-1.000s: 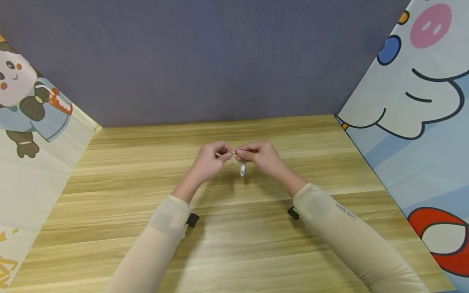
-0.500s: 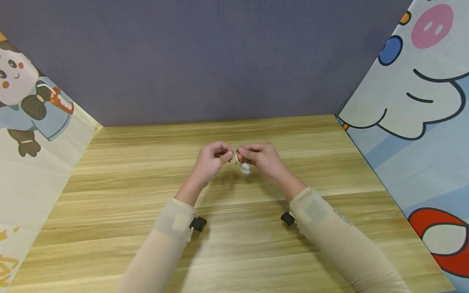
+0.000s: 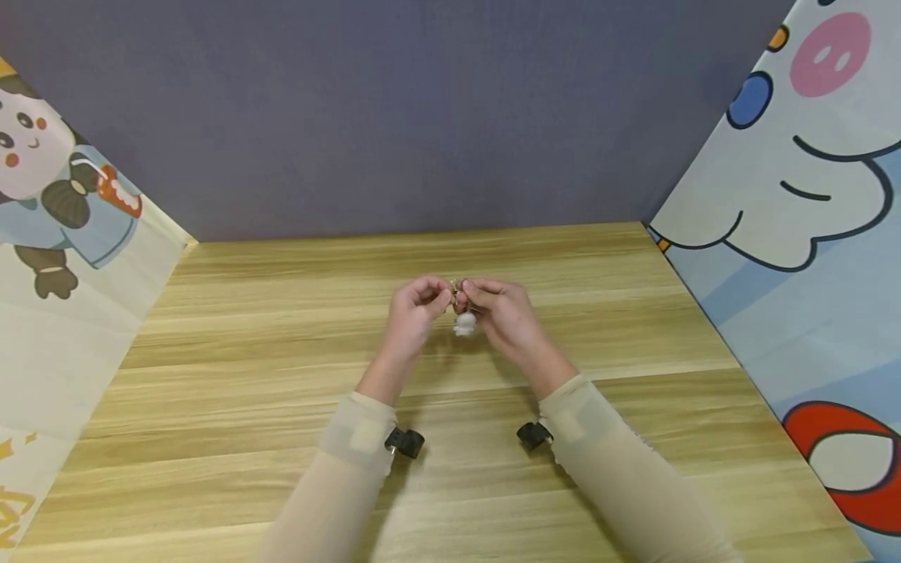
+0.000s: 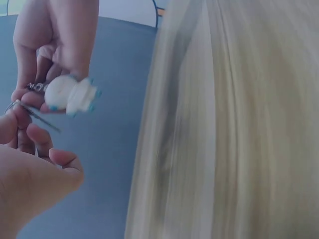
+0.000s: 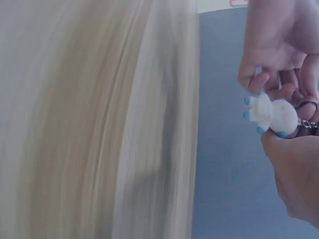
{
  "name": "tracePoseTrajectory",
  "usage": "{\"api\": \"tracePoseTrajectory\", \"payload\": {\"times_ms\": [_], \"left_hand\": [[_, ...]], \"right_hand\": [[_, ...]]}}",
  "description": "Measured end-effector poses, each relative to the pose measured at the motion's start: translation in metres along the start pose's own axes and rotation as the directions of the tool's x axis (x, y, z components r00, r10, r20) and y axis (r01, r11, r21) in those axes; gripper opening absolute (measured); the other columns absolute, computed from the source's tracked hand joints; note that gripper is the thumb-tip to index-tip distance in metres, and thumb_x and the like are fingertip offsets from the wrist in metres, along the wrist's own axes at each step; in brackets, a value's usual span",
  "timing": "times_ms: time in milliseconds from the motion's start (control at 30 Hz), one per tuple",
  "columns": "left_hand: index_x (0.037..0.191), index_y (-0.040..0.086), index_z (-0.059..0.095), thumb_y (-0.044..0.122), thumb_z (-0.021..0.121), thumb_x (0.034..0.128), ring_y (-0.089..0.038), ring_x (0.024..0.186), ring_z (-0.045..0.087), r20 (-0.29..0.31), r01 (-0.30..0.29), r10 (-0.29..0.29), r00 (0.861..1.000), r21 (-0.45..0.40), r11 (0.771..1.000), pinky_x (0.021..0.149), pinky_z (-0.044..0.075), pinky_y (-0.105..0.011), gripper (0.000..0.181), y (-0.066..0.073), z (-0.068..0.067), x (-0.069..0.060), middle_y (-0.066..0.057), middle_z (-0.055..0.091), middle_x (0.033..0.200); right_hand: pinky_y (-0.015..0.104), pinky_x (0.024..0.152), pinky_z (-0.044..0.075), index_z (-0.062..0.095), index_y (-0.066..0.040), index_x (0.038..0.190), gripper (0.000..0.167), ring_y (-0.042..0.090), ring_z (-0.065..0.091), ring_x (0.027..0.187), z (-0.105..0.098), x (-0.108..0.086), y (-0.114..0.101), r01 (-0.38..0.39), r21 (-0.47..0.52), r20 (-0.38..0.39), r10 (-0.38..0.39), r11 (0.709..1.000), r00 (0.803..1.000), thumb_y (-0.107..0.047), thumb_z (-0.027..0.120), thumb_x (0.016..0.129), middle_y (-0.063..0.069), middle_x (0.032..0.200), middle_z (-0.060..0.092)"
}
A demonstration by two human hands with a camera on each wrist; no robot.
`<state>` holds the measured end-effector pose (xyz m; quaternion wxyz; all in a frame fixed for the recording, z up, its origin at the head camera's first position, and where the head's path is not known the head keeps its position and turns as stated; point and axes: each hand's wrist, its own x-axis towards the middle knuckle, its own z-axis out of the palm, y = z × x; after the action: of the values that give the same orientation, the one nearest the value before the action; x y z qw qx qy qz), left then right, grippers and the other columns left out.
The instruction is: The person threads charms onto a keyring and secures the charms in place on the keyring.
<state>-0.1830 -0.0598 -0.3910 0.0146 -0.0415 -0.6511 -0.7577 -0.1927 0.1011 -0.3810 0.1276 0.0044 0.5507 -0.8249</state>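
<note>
A small white figure with blue tips (image 4: 66, 94) hangs from a short metal chain (image 5: 308, 123) between the two hands, above the table. In the head view the right hand (image 3: 508, 317) pinches the keychain's ring area with thumb and index finger. Close beside it, the left hand (image 3: 414, 317) pinches the metal ring (image 4: 10, 106) from the other side. A thin metal piece (image 4: 42, 119) sticks out from the ring in the left wrist view. Fingers cover most of the ring.
The wooden table (image 3: 246, 352) lies under both forearms. A dark grey panel (image 3: 422, 117) stands at the back, with cartoon-printed panels at left (image 3: 84, 328) and right (image 3: 795, 328). Black wrist devices (image 3: 404, 442) sit at both sleeves.
Both forearms have drawn inward toward each other. The hands are closer together, and the white figure has turned and shifted slightly as it hangs.
</note>
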Motion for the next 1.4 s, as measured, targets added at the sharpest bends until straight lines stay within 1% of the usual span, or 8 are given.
{"api": "tracePoseTrajectory", "payload": {"times_ms": [267,367,500,600,767,867,1133,1400], "left_hand": [[0.099,0.005,0.071,0.004,0.067,0.1021,-0.014,0.093,0.060,-0.006,-0.005,0.005,1.000,0.081,0.997,0.085,0.050,-0.027,0.005,-0.001,0.000,-0.006,-0.001,0.069,0.099],[0.106,0.003,0.074,0.010,0.070,0.1018,-0.016,0.092,0.058,0.020,-0.058,0.054,0.998,0.256,0.965,0.081,0.048,-0.028,0.009,0.001,-0.004,-0.008,-0.005,0.071,0.103],[0.110,0.004,0.077,0.014,0.072,0.1016,-0.021,0.092,0.059,0.104,-0.206,0.177,0.979,0.494,0.845,0.079,0.048,-0.033,0.014,0.008,-0.007,-0.011,-0.009,0.075,0.104],[0.110,0.005,0.079,0.016,0.071,0.1027,-0.025,0.095,0.064,0.218,-0.376,0.318,0.923,0.690,0.619,0.086,0.053,-0.041,0.015,0.016,-0.007,-0.014,-0.009,0.079,0.105],[0.094,0.009,0.082,0.016,0.065,0.1038,-0.026,0.089,0.068,0.437,-0.489,0.538,0.721,0.871,-0.051,0.082,0.052,-0.048,0.021,0.026,-0.003,-0.021,-0.006,0.083,0.097],[0.082,0.009,0.081,0.014,0.061,0.1027,-0.024,0.081,0.066,0.492,-0.458,0.583,0.646,0.862,-0.219,0.079,0.050,-0.045,0.029,0.028,0.000,-0.023,-0.005,0.082,0.088],[0.079,0.009,0.082,0.012,0.067,0.0990,-0.023,0.077,0.068,0.477,-0.485,0.649,0.592,0.855,-0.186,0.078,0.049,-0.045,0.025,0.026,0.001,-0.020,-0.005,0.082,0.083],[0.082,0.007,0.083,0.013,0.069,0.0982,-0.025,0.080,0.072,0.371,-0.509,0.692,0.619,0.861,-0.005,0.077,0.048,-0.045,0.022,0.022,0.002,-0.021,-0.007,0.082,0.085]], "right_hand": [[0.023,0.075,0.060,0.078,0.005,0.110,0.017,0.015,0.069,0.081,0.001,-0.005,-0.002,0.042,-0.176,-0.052,-0.052,0.983,0.997,-0.007,0.066,0.105,0.000,0.082,0.075],[0.025,0.075,0.061,0.079,0.004,0.111,0.022,0.018,0.072,0.085,-0.002,-0.007,-0.008,0.079,-0.432,-0.049,-0.110,0.899,0.993,-0.014,0.070,0.104,-0.001,0.083,0.077],[0.033,0.087,0.062,0.081,-0.001,0.113,0.022,0.019,0.075,0.088,-0.003,-0.011,-0.017,0.098,-0.656,-0.019,-0.146,0.748,0.989,-0.019,0.072,0.103,0.006,0.090,0.082],[0.037,0.091,0.062,0.081,-0.002,0.115,0.023,0.020,0.077,0.091,0.000,-0.014,-0.024,0.108,-0.738,0.016,-0.142,0.666,0.990,-0.020,0.071,0.103,0.011,0.097,0.083],[0.029,0.072,0.060,0.081,-0.002,0.116,0.023,0.028,0.078,0.090,0.007,-0.020,-0.036,0.142,-0.828,0.067,-0.156,0.543,0.985,-0.018,0.068,0.105,0.015,0.101,0.082],[0.026,0.064,0.057,0.081,-0.001,0.116,0.022,0.027,0.077,0.085,0.012,-0.024,-0.041,0.153,-0.851,0.080,-0.163,0.502,0.983,-0.016,0.067,0.105,0.016,0.101,0.082],[0.029,0.071,0.063,0.081,-0.001,0.116,0.022,0.025,0.080,0.091,0.012,-0.027,-0.041,0.178,-0.838,0.082,-0.202,0.516,0.976,-0.016,0.068,0.105,0.016,0.104,0.082],[0.038,0.084,0.064,0.082,0.000,0.111,0.022,0.025,0.079,0.090,0.007,-0.028,-0.037,0.166,-0.743,0.025,-0.221,0.648,0.975,-0.018,0.072,0.103,0.016,0.096,0.082]]}}
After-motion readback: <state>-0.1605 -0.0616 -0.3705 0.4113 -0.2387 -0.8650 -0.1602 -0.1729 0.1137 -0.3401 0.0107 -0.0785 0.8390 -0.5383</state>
